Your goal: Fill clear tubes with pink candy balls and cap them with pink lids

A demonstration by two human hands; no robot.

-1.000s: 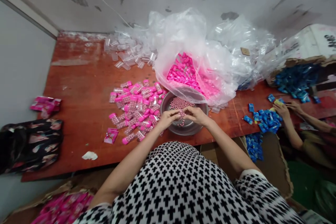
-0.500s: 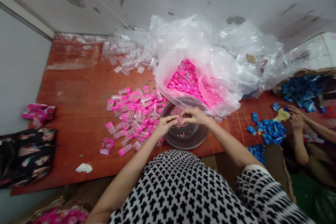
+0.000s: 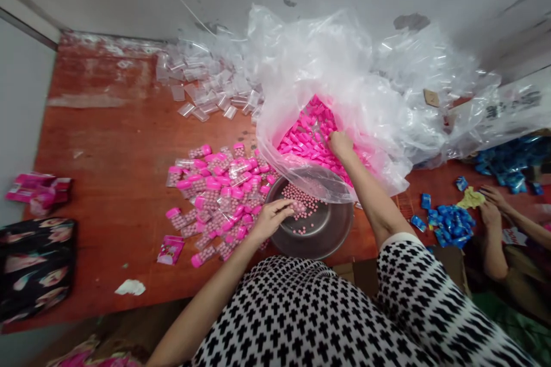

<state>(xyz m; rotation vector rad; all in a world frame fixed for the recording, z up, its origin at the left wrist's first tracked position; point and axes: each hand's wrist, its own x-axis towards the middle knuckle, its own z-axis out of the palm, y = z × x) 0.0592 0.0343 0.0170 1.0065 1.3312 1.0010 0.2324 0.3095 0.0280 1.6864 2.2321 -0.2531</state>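
Head camera looks steeply down (slightly forward), close above bowl (image 3: 327, 235) and table (image 3: 107, 143).

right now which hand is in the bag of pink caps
The right hand, reaching among the pink caps in the clear bag; the left hand is at the metal bowl.

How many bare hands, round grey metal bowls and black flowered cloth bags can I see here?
Bare hands: 4 (the person's left hand and right hand; a co-worker's upper hand and lower hand)
Round grey metal bowl: 1
Black flowered cloth bag: 1
Total: 6
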